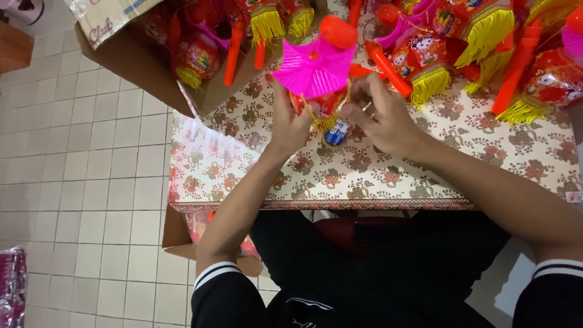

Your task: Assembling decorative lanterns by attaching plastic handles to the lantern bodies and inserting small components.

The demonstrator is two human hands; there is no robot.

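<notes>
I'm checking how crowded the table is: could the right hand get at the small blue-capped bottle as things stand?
Probably yes. The small blue-capped bottle stands on the table just beside the right hand, with bare cloth around it. Only the lantern's yellow tassel hangs close above it, and the hand is busy with the lantern.

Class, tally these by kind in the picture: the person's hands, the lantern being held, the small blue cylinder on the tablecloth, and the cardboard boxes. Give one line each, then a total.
Hands: 2, left hand and right hand
Pink-topped lantern: 1
Small blue cylinder: 1
Cardboard boxes: 2, box on the table and box under the table
Total: 6
</notes>
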